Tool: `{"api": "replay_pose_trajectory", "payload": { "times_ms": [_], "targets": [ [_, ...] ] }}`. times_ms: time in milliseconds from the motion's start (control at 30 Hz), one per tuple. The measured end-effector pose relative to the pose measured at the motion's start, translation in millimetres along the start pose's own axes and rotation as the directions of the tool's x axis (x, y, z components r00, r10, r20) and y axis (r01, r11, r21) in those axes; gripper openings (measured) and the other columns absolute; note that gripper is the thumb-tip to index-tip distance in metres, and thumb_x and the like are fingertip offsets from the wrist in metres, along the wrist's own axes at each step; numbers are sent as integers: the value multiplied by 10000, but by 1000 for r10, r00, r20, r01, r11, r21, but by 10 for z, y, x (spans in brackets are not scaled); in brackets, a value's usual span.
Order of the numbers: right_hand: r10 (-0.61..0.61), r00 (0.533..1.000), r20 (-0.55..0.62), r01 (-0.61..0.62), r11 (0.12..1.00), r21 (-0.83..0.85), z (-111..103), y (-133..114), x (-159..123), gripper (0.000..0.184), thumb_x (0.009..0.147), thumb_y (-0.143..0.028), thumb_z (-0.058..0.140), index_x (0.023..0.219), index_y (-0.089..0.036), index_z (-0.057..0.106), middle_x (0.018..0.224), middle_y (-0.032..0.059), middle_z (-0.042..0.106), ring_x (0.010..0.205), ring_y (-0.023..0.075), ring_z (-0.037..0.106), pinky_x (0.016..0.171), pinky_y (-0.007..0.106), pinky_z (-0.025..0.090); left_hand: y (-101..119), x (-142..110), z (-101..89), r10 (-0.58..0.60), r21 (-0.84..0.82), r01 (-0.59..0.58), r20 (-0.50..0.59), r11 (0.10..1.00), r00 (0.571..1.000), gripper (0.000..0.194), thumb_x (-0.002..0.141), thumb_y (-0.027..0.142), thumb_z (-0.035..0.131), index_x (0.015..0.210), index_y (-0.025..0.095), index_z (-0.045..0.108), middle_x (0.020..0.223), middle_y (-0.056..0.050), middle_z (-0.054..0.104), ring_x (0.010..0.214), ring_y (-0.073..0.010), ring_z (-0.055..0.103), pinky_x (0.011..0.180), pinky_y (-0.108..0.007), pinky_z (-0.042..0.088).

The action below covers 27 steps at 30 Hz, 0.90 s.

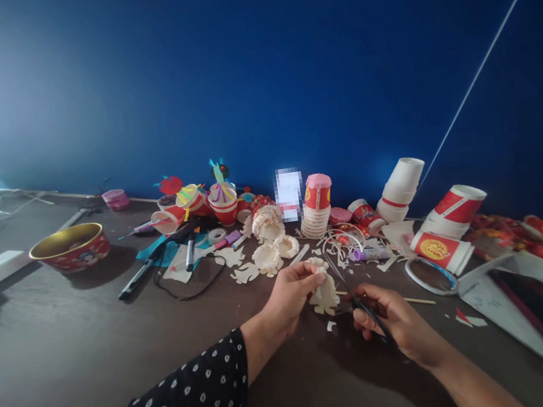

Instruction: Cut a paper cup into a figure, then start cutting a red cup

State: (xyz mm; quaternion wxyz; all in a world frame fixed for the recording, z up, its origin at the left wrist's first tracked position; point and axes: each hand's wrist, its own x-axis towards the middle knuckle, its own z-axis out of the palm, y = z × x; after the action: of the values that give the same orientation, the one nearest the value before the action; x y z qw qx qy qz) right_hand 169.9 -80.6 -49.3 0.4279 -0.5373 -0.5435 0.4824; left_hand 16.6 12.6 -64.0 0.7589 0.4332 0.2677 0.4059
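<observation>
My left hand (291, 293) is closed, pinching a white cut paper cup piece (325, 291) just above the dark table (93, 336). My right hand (394, 321) grips black-handled scissors (361, 302), whose blades meet the right side of the paper piece. A few white paper scraps (331, 325) lie on the table under the hands. Beyond my left hand lie more cut cup shapes (266, 258).
Stacks of red-and-white paper cups (450, 215) lie at the right. Decorated cups (224, 203), markers (190, 252), a tape roll (216, 235) and a black cable sit behind. A gold-and-red bowl (69, 247) stands at the left. A blue wall rises behind.
</observation>
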Motion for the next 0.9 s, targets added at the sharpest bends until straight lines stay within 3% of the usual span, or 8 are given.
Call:
{"api": "replay_pose_trajectory", "payload": {
  "times_ms": [133, 300, 533, 900],
  "targets": [
    [2, 1000, -15, -2, 1000, 4, 7, 0, 3, 332, 697, -435, 652, 839, -155, 546, 612, -33, 527, 503, 86, 465, 492, 225, 383, 0, 3, -3, 26, -21, -26, 8, 999, 1000, 251, 570, 188, 730, 682, 133, 512, 616, 4, 581, 511, -71, 498, 500, -201, 363],
    [8, 1000, -23, -7, 1000, 16, 3, -14, 11, 355, 688, -441, 656, 866, -152, 553, 611, -28, 535, 521, 98, 476, 492, 227, 390, 5, -3, -3, -17, -9, 17, 7, 1000, 1000, 318, 574, 169, 729, 853, 109, 589, 633, 2, 583, 512, -67, 507, 508, -198, 376],
    [-2, 1000, 4, 2, 1000, -16, -27, -12, -28, 356, 741, -432, 614, 930, -142, 533, 640, -13, 554, 534, 99, 488, 518, 230, 375, -20, 13, -3, 15, -116, -14, 10, 993, 1000, 281, 554, 155, 741, 754, 124, 546, 669, -2, 600, 555, -78, 543, 548, -201, 414],
    [-12, 992, 126, 17, 999, -37, -40, 14, -49, 349, 772, -454, 572, 935, -149, 527, 641, -11, 540, 532, 97, 472, 512, 222, 355, 61, -4, 16, -8, -167, 2, -36, 986, 999, 258, 562, 141, 730, 727, 118, 532, 635, 4, 586, 488, -42, 500, 454, -156, 343]
  ]
}}
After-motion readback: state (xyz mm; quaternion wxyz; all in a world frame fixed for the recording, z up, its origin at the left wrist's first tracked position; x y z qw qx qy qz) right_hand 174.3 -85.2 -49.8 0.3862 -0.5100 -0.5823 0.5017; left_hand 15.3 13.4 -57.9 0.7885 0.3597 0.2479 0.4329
